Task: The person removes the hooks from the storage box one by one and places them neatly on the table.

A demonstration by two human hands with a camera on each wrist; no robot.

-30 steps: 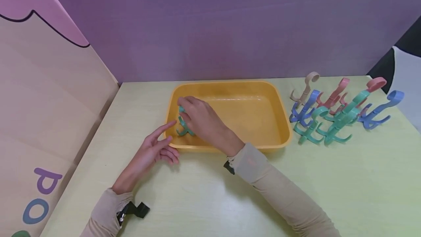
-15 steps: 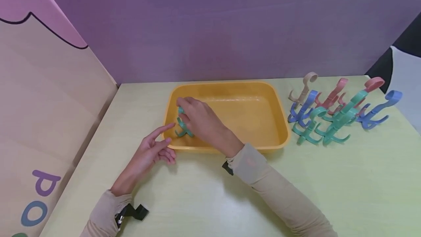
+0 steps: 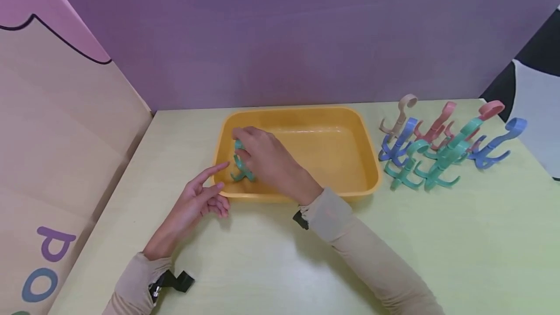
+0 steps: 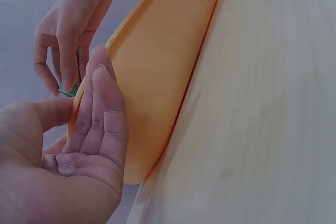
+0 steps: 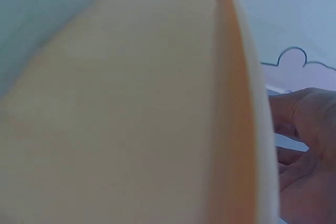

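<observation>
A yellow basin (image 3: 325, 159) stands on the table, its wall filling much of the right wrist view. Inside its left end my right hand (image 3: 271, 159) grips a green multi-claw hook (image 3: 242, 171), with the claws downward; the fingers cover much of its upper part. My left hand (image 3: 197, 198) holds the basin's near-left corner. Its thumb lies over the rim, the index finger stretches toward the left rim, and the other fingers lie outside the wall, as the left wrist view shows.
Several claw hooks stand grouped right of the basin: a beige hook (image 3: 401, 115), a blue hook (image 3: 398, 142), another blue hook (image 3: 494, 147), pink hooks (image 3: 439, 120) and green hooks (image 3: 444, 162). A purple wall (image 3: 306, 38) rises behind the table (image 3: 262, 256).
The whole scene shifts slightly left as the head view turns. Both hands keep their places on the hook and the basin.
</observation>
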